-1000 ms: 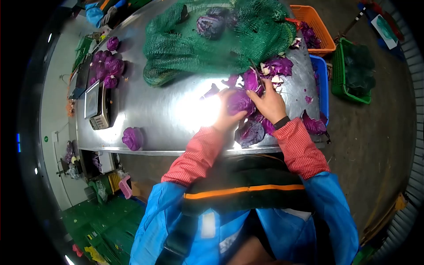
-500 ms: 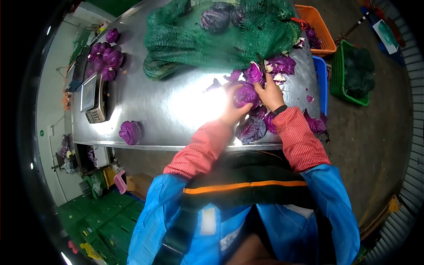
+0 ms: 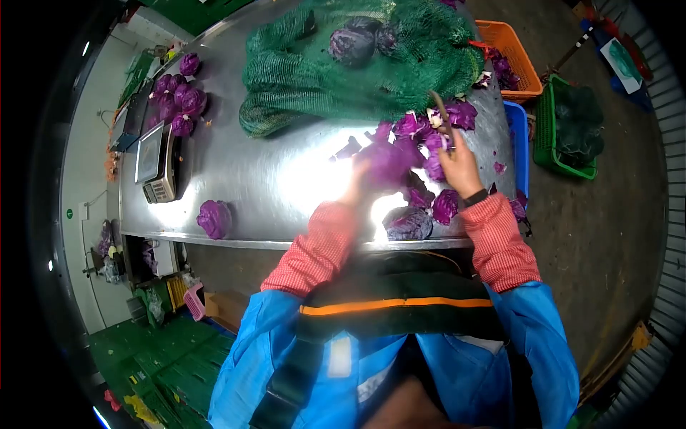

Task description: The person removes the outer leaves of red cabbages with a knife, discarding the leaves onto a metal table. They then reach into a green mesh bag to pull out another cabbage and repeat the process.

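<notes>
My left hand (image 3: 354, 184), smeared by motion, grips a purple cabbage (image 3: 387, 164) that is blurred too. In my right hand (image 3: 461, 169) is a knife (image 3: 441, 113), its blade pointing up and away from me. Loose purple cabbage leaves (image 3: 444, 206) lie below and around that hand, and more trimmed leaves (image 3: 461, 114) are heaped beyond it. A dull, dark outer leaf (image 3: 408, 224) rests near the front edge of the metal table (image 3: 271, 179).
A green mesh sack (image 3: 307, 86) with dark cabbages (image 3: 353, 44) covers the far side. A scale (image 3: 157, 166), a lone cabbage (image 3: 214, 219) and several piled cabbages (image 3: 179, 100) sit on the left. Orange (image 3: 525, 61), blue (image 3: 517, 129) and green crates (image 3: 547, 136) stand to the right.
My right hand with the knife has drawn away from the cabbage, to the right and toward me. My left hand has shifted a little left with the cabbage.
</notes>
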A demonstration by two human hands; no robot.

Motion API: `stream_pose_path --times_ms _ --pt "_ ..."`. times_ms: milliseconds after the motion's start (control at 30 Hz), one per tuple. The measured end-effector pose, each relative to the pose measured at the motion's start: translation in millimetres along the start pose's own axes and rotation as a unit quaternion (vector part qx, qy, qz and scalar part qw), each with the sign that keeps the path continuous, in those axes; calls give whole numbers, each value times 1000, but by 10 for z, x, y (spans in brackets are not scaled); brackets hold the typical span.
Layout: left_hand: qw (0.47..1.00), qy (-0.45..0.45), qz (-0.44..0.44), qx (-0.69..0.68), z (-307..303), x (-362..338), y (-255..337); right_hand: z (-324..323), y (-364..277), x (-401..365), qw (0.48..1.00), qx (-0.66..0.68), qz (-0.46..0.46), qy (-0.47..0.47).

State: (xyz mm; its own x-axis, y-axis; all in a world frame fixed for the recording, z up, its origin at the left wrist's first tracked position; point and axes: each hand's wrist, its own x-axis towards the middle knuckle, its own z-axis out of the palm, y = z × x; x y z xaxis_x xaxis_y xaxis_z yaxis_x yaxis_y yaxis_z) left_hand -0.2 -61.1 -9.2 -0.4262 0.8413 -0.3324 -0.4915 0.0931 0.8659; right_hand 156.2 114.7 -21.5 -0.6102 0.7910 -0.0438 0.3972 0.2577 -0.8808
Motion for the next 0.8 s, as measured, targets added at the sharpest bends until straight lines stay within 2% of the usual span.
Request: stream_pose_path --times_ms 67,100,133,200,267,300,333,400,433,500,533,567,667,733,800 --pt "998 -62 25 10 -34 -74 87 -175 56 -19 998 -55 7 6" --pt "998 -56 11 -18 -33 -114 96 -164 65 11 985 -165 -43 12" --pt "998 -49 -2 -47 -32 -155 105 -144 51 -33 974 -219 -55 6" --pt "982 42 -69 -170 -17 -171 120 -43 -185 -148 943 -322 -84 -3" --pt "984 93 -92 -119 -12 -185 78 179 -466 -216 945 -298 -137 1" --pt "982 128 -107 -83 72 -208 102 273 -609 -242 951 -276 -131 -40" --pt "984 137 -100 -46 85 -195 133 425 -589 -242 953 -241 -181 -17" --pt "983 155 -89 29 110 -174 191 595 -463 -198 948 -235 -210 -29" --pt "982 169 -34 72 54 -124 113 590 -433 -172 967 -181 -165 -69" --pt "983 141 16 117 -16 -61 86 523 -384 -109 983 -70 -72 -151" --pt "981 128 43 138 -51 -28 73 501 -358 -93 984 -70 -76 -144" --pt "989 88 27 117 -91 13 14 495 -347 -100 982 -92 -88 -140" --pt "988 65 20 142 -78 46 2 528 -251 -83 983 -103 -116 -96" --pt "983 99 11 155 -56 69 -2 554 -91 -64 985 -113 -119 -60" --pt "982 165 -20 93 -15 103 19 548 145 24 983 -145 -109 -24"
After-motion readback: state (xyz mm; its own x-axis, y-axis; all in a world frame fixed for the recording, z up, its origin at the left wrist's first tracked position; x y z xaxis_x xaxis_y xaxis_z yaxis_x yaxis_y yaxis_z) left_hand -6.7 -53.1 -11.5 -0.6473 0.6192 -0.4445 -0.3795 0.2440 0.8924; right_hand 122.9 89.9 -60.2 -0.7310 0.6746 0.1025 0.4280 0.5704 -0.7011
